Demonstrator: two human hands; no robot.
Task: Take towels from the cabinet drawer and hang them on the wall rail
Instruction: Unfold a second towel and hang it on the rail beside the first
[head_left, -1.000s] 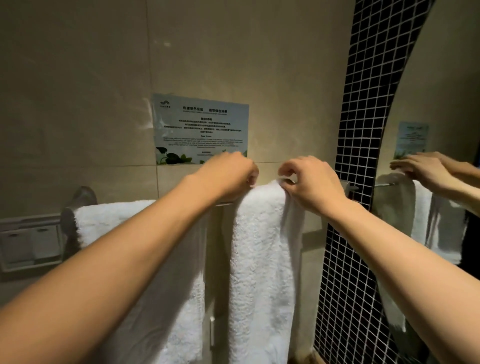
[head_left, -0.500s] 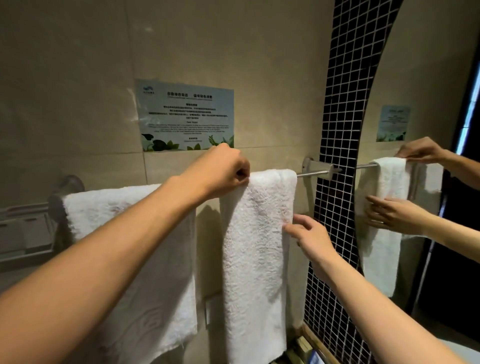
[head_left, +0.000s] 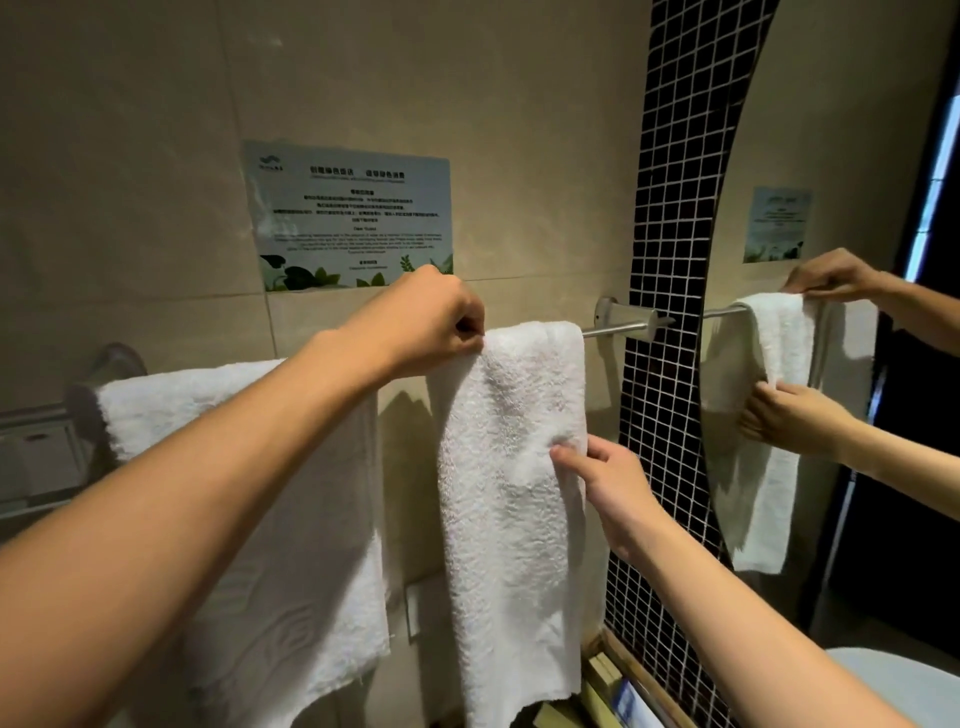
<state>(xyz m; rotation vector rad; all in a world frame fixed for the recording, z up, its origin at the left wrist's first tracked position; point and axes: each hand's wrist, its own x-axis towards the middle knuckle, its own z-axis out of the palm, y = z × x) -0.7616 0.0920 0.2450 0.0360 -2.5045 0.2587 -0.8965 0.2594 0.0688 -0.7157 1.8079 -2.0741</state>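
Observation:
Two white towels hang over the metal wall rail. The wider towel is draped on the left part of the rail, partly behind my left forearm. The narrow towel hangs to its right. My left hand pinches the narrow towel's top left corner at the rail. Lower down, my right hand grips the same towel's right edge with the thumb on its front. The cabinet drawer is out of view.
A printed notice is stuck on the beige tiled wall above the rail. A black mosaic strip and a mirror reflecting my hands lie to the right. A wooden tray with small items sits below; a wall fixture at left.
My right hand left the towel's top at the rail, dropped down and took hold of its right edge. My left hand stayed at the top corner. The view shifted slightly right.

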